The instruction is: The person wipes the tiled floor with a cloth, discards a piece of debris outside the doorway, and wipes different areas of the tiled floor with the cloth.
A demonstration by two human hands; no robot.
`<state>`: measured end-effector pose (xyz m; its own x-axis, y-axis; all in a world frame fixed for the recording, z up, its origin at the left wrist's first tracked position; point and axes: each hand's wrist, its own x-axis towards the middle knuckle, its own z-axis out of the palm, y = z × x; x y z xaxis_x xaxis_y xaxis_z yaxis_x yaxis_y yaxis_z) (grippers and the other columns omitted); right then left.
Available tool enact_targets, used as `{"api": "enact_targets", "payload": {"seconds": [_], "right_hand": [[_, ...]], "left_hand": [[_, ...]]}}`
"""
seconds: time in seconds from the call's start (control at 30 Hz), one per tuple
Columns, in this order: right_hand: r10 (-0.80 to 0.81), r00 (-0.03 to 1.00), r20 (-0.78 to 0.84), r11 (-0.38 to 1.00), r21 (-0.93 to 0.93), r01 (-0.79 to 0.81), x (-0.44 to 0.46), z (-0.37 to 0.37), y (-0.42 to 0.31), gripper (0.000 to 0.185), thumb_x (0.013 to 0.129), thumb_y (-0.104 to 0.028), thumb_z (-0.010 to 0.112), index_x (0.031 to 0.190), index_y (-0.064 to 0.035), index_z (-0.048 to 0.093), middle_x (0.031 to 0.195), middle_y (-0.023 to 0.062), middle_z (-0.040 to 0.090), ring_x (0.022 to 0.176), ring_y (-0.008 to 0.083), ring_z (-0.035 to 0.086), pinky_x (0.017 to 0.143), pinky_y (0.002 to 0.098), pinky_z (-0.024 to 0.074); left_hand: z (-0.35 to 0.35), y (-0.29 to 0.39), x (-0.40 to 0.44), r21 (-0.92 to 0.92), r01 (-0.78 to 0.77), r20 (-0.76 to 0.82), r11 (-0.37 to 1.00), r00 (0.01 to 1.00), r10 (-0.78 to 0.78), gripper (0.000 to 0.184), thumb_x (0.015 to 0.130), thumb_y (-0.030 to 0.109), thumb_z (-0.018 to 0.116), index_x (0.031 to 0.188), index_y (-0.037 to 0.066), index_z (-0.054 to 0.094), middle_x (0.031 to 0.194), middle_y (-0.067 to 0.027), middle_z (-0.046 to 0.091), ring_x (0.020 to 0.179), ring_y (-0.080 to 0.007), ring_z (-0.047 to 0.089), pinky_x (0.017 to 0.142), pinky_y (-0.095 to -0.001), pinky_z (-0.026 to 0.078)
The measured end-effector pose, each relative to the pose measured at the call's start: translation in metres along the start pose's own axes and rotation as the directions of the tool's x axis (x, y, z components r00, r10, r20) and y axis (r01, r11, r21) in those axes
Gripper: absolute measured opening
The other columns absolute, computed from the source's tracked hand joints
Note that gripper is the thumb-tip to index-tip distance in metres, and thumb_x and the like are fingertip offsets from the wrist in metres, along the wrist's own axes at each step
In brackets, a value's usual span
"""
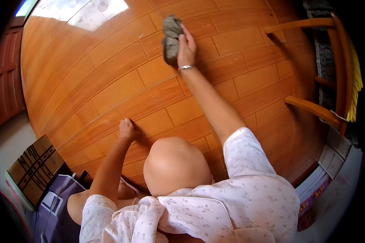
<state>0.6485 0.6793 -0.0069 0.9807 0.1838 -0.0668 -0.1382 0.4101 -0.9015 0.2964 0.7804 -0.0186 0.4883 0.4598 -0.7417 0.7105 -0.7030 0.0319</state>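
Observation:
My right hand [186, 48] reaches far forward and presses a folded grey-brown cloth [172, 42] against the tiled floor [158, 95]. The fingers lie along the cloth's right side, and a silver bracelet [186, 67] circles the wrist. Closer to my body, my left hand [128, 129] props on the floor, left of my bent knee [176, 162]. Its thumb stands apart from the bent fingers, whose tips are partly hidden, and no object shows in it.
On the right stands a wooden chair [338, 67] with its legs extending over the floor. A cardboard box [36, 168] and a purple bag [59, 202] are at lower left. Red-brown panelling [6, 81] borders the left side. Bright light reflects off the floor at top left.

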Motion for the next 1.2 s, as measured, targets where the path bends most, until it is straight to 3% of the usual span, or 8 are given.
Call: {"api": "enact_targets", "payload": {"seconds": [0.13, 0.3, 0.4, 0.43, 0.7, 0.83, 1.07, 1.2], "right_hand": [[0.063, 0.996, 0.065, 0.959, -0.280, -0.043, -0.042, -0.064, -0.043, 0.037, 0.097, -0.012, 0.044, 0.133, -0.0018, 0.048, 0.138, 0.0087, 0.046, 0.122, 0.0186, 0.046, 0.102, 0.0302, 0.0369], [-0.004, 1.000, 0.012, 0.502, -0.865, 0.013, -0.080, -0.071, 0.021, 0.040, 0.084, 0.000, 0.054, 0.122, -0.0113, 0.057, 0.131, 0.0126, 0.046, 0.122, 0.0298, 0.044, 0.102, 0.0355, 0.0375], [0.025, 0.976, 0.218, 0.644, -0.750, 0.152, -0.046, -0.021, 0.061, 0.037, 0.080, 0.004, 0.055, 0.112, -0.0102, 0.064, 0.114, 0.0096, 0.056, 0.110, 0.0262, 0.053, 0.094, 0.0331, 0.0429], [0.274, 0.942, 0.192, 0.882, -0.441, -0.166, -0.025, -0.007, 0.077, 0.036, 0.082, 0.002, 0.055, 0.116, -0.0071, 0.063, 0.112, 0.0082, 0.059, 0.104, 0.0210, 0.056, 0.091, 0.0297, 0.0440], [0.314, 0.936, 0.161, 0.944, 0.058, -0.326, -0.024, 0.117, -0.072, 0.042, 0.086, -0.006, 0.062, 0.125, 0.0016, 0.050, 0.112, 0.0114, 0.060, 0.098, 0.0167, 0.058, 0.086, 0.0291, 0.0477], [0.384, 0.907, 0.170, 0.910, 0.099, -0.404, -0.070, 0.103, -0.099, 0.038, 0.085, -0.006, 0.064, 0.121, 0.0027, 0.053, 0.110, 0.0111, 0.060, 0.097, 0.0155, 0.059, 0.086, 0.0278, 0.0479], [0.334, 0.939, 0.080, 0.606, -0.782, -0.149, -0.192, 0.025, -0.069, 0.031, 0.088, -0.016, 0.064, 0.115, -0.0024, 0.062, 0.120, 0.0115, 0.055, 0.100, 0.0185, 0.058, 0.084, 0.0257, 0.0480], [0.500, 0.863, 0.076, 0.371, -0.919, -0.134, -0.243, 0.017, -0.026, 0.045, 0.092, -0.016, 0.056, 0.134, -0.0053, 0.046, 0.147, 0.0186, 0.031, 0.130, 0.0316, 0.039, 0.096, 0.0325, 0.0429]], "left_hand": [[-0.012, 0.005, 0.003, 0.026, -0.015, 0.141, 1.000, 0.990, 0.011, 0.089, 0.052, 0.050, 0.085, 0.112, -0.004, 0.047, 0.111, -0.0237, 0.054, 0.108, -0.0356, 0.051, 0.094, -0.0386, 0.043], [-0.051, -0.005, 0.040, -0.059, -0.326, 0.437, 0.943, 0.841, 0.318, 0.076, 0.061, 0.050, 0.081, 0.113, 0.000, 0.055, 0.105, -0.0210, 0.063, 0.104, -0.0343, 0.059, 0.088, -0.0404, 0.047], [-0.136, 0.026, 0.033, -0.014, -0.501, 0.314, 0.865, 0.819, 0.480, 0.050, 0.076, 0.036, 0.073, 0.110, 0.002, 0.059, 0.097, -0.0180, 0.066, 0.097, -0.0324, 0.062, 0.084, -0.0396, 0.050], [-0.165, 0.030, 0.036, -0.081, -0.549, 0.214, 0.832, 0.805, 0.553, 0.045, 0.080, 0.031, 0.071, 0.110, 0.001, 0.058, 0.097, -0.0179, 0.066, 0.097, -0.0318, 0.062, 0.083, -0.0386, 0.050], [-0.312, 0.071, 0.048, -0.254, -0.865, -0.251, 0.432, 0.491, 0.834, 0.083, 0.079, 0.045, 0.073, 0.139, 0.009, 0.029, 0.123, -0.0243, 0.049, 0.117, -0.0348, 0.050, 0.097, -0.0433, 0.046], [-0.286, 0.089, 0.059, -0.564, -0.775, -0.277, 0.284, 0.502, 0.819, 0.054, 0.085, 0.019, 0.069, 0.130, 0.007, 0.040, 0.107, -0.0164, 0.060, 0.099, -0.0244, 0.061, 0.087, -0.0342, 0.051], [-0.190, 0.030, 0.043, -0.379, -0.844, 0.119, 0.379, 0.362, 0.925, 0.045, 0.084, 0.016, 0.063, 0.125, 0.009, 0.045, 0.092, -0.0167, 0.059, 0.081, -0.0339, 0.060, 0.074, -0.0406, 0.050], [-0.119, -0.018, 0.067, 0.280, -0.952, 0.063, -0.126, -0.113, 0.992, 0.050, 0.081, 0.021, 0.060, 0.129, 0.013, 0.048, 0.137, -0.0159, 0.040, 0.128, -0.0307, 0.039, 0.104, -0.0459, 0.034]]}}
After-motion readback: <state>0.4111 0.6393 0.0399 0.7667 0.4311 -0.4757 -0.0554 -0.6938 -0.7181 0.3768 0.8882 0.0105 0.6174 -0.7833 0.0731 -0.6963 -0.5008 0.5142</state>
